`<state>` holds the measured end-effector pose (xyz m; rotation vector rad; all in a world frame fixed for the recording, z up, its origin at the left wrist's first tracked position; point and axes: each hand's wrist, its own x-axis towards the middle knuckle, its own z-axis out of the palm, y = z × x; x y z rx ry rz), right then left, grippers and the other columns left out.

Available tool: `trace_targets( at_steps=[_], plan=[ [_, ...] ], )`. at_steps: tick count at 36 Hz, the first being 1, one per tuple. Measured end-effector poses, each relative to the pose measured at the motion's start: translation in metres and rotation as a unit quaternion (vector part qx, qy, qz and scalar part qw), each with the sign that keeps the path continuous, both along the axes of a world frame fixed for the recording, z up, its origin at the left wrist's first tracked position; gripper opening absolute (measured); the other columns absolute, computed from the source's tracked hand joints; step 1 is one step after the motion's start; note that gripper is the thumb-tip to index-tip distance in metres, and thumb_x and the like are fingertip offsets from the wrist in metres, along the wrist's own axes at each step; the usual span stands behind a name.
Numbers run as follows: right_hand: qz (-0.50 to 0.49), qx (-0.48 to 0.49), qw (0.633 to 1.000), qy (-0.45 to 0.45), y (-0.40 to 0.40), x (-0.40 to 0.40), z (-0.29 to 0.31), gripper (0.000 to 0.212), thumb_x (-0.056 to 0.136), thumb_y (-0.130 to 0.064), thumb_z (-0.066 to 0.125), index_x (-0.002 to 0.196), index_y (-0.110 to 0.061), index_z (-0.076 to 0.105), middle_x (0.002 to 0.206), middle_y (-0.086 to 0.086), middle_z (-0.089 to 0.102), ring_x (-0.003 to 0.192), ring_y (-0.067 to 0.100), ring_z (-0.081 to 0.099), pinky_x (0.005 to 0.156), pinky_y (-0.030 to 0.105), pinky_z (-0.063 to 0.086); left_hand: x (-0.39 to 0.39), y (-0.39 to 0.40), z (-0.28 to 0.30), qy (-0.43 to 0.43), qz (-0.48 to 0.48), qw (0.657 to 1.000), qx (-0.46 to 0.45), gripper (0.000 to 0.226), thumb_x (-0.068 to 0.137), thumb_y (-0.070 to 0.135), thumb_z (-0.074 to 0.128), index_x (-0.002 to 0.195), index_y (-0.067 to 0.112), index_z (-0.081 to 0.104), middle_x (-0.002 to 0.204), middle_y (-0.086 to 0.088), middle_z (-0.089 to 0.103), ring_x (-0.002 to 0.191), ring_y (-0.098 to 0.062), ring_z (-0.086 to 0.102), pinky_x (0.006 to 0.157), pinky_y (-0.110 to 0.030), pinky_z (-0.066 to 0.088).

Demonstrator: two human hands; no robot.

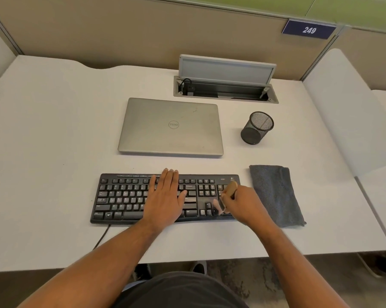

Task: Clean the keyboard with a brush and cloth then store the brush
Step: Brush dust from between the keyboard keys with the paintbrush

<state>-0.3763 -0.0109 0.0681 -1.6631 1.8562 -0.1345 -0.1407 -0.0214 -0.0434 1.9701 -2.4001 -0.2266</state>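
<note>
White desk surface inside a beige-walled cubicle, seen from above the seated person. Low in the frame, the black keyboard lies square to the desk edge, its cable trailing off toward the lower left. The left hand rests flat on the middle keys, fingers straight and together, apparently to steady the board against the sweeping. The right hand grips a wooden-handled brush over the keyboard's right end; the bristles are blurred near the arrow keys, which suggests the brushing step is in hand. Just right of the keyboard lies the folded grey cloth, untouched and within easy reach for the wiping to come. Higher, at centre, a closed silver laptop sits beyond the keyboard. To its right stands a black mesh pen cup, a likely store for the brush. Farthest, a cable hatch stands open against the partition.
</note>
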Motion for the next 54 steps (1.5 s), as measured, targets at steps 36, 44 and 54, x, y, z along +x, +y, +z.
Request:
trace_targets(
  at_steps=[36, 44, 54],
  plan=[
    [-0.171, -0.075, 0.973, -0.134, 0.063, 0.007, -0.015, 0.028, 0.096, -0.017, 0.063, 0.070, -0.023, 0.070, 0.073, -0.009, 0.072, 0.071, 0.014, 0.070, 0.064, 0.038, 0.059, -0.001, 0.000, 0.001, 0.006, 0.004, 1.000, -0.008, 0.074, 0.103, 0.056, 0.012, 0.162, 0.011, 0.019, 0.167, -0.009, 0.026, 0.157, -0.024, 0.015, 0.126, -0.053, 0.011],
    [-0.178, -0.073, 0.971, -0.141, 0.072, 0.012, -0.023, 0.025, 0.097, -0.019, 0.061, 0.074, -0.024, 0.067, 0.072, -0.006, 0.072, 0.071, 0.012, 0.070, 0.068, 0.043, 0.062, 0.000, 0.000, -0.002, 0.014, 0.009, 1.000, -0.011, 0.076, 0.103, 0.056, 0.010, 0.161, 0.010, 0.025, 0.165, -0.010, 0.031, 0.156, -0.025, 0.019, 0.125, -0.055, 0.016],
    [-0.237, -0.086, 0.954, -0.162, 0.056, 0.021, -0.018, 0.022, 0.101, -0.023, 0.060, 0.080, -0.025, 0.068, 0.071, -0.002, 0.073, 0.071, 0.020, 0.072, 0.064, 0.041, 0.061, 0.000, 0.000, -0.001, 0.008, 0.004, 1.000, -0.008, 0.077, 0.102, 0.057, 0.006, 0.162, 0.011, 0.019, 0.167, -0.010, 0.026, 0.157, -0.024, 0.015, 0.126, -0.054, 0.011]
  ],
)
